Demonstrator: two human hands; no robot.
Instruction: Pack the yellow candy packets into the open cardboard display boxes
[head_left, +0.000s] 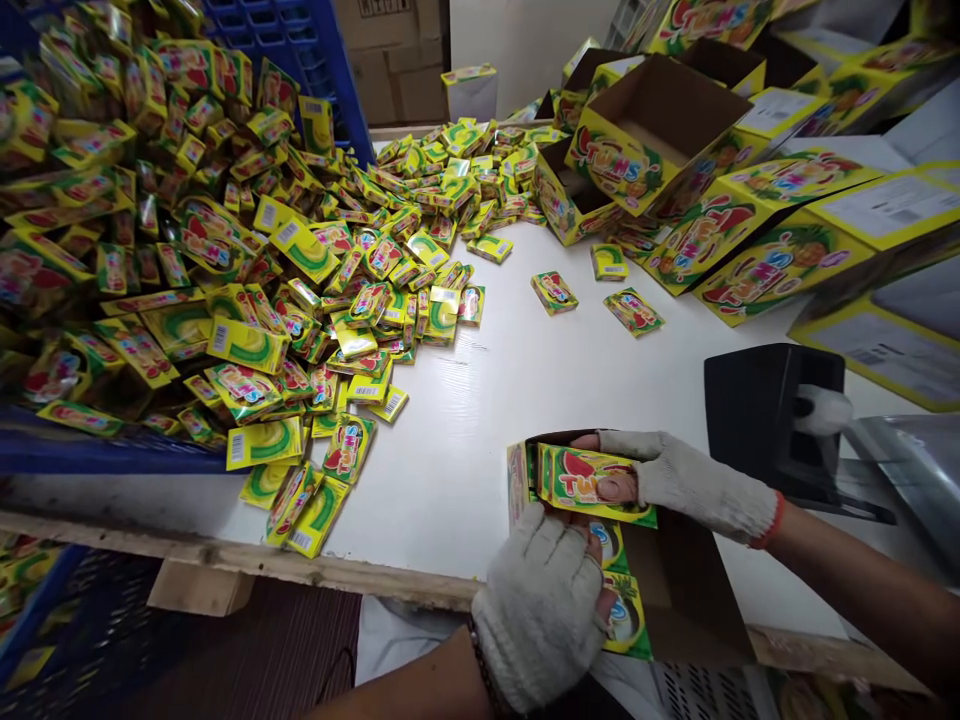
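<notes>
A larger open display box (690,585) with a brown inside lies at the table's front edge. My right hand (660,475), in a grey fingerless work glove, grips a stack of small candy boxes (577,470) at the box's far end. Melon art and bright lettering mark their yellow and green faces. My left hand (540,605), gloved the same way, lies against the near side of the box with its fingers curled; what its fingertips hold, if anything, is hidden. More small boxes (622,610) show inside, beside the left hand.
A big heap of small candy boxes (247,390) spills from a blue crate (300,60) on the left. Empty display boxes (637,140) are piled at the back right. A black tape dispenser (772,420) stands right of my right hand.
</notes>
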